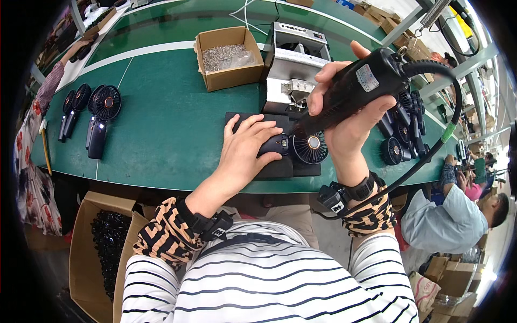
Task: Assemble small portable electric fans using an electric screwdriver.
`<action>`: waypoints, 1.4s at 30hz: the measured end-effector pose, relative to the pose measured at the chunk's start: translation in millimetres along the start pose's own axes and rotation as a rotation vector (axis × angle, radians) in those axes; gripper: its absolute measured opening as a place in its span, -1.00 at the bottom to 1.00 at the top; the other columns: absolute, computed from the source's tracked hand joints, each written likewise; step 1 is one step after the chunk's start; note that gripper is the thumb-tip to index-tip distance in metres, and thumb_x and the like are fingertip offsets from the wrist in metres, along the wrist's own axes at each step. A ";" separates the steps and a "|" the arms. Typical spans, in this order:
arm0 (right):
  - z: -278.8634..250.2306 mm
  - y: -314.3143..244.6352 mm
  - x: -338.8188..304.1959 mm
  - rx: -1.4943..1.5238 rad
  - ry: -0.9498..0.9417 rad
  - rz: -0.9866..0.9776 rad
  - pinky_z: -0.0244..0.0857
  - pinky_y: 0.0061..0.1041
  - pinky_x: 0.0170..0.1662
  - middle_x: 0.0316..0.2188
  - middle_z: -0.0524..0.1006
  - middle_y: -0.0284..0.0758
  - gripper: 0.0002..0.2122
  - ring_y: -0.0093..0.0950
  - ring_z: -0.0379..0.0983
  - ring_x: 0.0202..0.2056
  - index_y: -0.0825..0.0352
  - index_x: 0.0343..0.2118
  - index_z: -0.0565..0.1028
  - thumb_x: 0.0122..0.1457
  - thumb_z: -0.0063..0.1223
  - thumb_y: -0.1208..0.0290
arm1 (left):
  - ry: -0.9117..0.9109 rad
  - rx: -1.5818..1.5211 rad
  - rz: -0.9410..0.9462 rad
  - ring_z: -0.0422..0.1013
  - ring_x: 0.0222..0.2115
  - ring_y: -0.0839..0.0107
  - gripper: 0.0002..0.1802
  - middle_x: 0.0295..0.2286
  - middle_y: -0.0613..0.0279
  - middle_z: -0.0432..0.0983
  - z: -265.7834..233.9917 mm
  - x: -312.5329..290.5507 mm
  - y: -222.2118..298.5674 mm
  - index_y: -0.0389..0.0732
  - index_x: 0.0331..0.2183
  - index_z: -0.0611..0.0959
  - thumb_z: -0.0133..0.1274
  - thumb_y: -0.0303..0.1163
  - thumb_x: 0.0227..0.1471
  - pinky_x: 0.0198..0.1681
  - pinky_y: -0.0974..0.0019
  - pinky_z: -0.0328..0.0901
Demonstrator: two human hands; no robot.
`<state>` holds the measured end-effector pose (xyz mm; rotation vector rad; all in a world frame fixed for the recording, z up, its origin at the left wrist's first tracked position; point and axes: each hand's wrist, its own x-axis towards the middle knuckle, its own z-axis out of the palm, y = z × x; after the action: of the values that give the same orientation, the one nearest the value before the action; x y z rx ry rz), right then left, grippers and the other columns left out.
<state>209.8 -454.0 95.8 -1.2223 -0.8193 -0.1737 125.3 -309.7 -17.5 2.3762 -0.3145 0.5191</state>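
Note:
My left hand lies over the handle of a small black handheld fan, its thumb on one side and its fingers on the other. The fan rests on a black block near the table's front edge, its round grille toward the right. In my right hand is a black electric screwdriver, wrapped between fingers and thumb. The tool slants down to the left toward the fan, where handle and grille meet. Its tip is dark and hard to make out there. A thick cable curves from its upper end.
Behind the block stands a metal screw feeder, beside a cardboard box of small screws. Finished-looking fans lie at left, and more fans pile up at right. An open carton holds black parts below left. Co-workers sit nearby.

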 end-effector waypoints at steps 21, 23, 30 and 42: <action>-4.0 18.1 -30.9 0.147 -0.042 0.034 0.24 -0.49 -0.67 -0.56 0.36 -0.21 -0.11 -0.43 0.31 -0.71 0.27 0.07 0.22 -0.06 -0.21 -0.54 | -0.033 -0.007 -0.041 0.21 0.15 0.24 -0.43 -0.02 0.36 0.47 -1.6 1.0 4.5 -0.06 -0.07 0.60 0.34 -0.26 -0.22 0.27 -0.08 -0.14; -4.7 17.6 -28.1 0.163 -0.044 0.033 0.24 -0.50 -0.67 -0.56 0.36 -0.21 -0.11 -0.43 0.31 -0.71 0.27 0.07 0.22 -0.05 -0.21 -0.54 | -0.027 -0.009 -0.043 0.22 0.14 0.24 -0.43 -0.02 0.35 0.48 -0.6 0.6 4.1 -0.05 -0.08 0.60 0.35 -0.27 -0.23 0.27 -0.08 -0.14; -17.0 -0.1 42.7 -0.024 0.037 -0.106 0.26 -0.53 -0.55 -0.31 0.44 -0.22 -0.11 -0.53 0.34 -0.63 0.32 0.18 0.12 0.07 -0.34 -0.47 | -0.017 0.017 -0.033 0.21 0.15 0.25 -0.44 -0.02 0.34 0.48 -3.4 -0.1 5.5 -0.06 -0.07 0.61 0.32 -0.21 -0.19 0.27 -0.05 -0.13; -14.6 26.1 52.3 -0.030 0.029 -0.104 0.28 -0.58 -0.58 -0.43 0.41 -0.31 -0.07 -0.53 0.37 -0.65 0.36 0.16 0.16 0.02 -0.29 -0.49 | -0.022 0.030 -0.037 0.21 0.15 0.26 -0.44 -0.02 0.35 0.48 -3.1 1.5 6.3 -0.07 -0.08 0.61 0.31 -0.19 -0.20 0.27 -0.05 -0.12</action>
<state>267.5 -441.7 107.8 -1.2031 -0.8583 -0.2884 123.5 -312.4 -11.1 2.4132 -0.2739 0.4840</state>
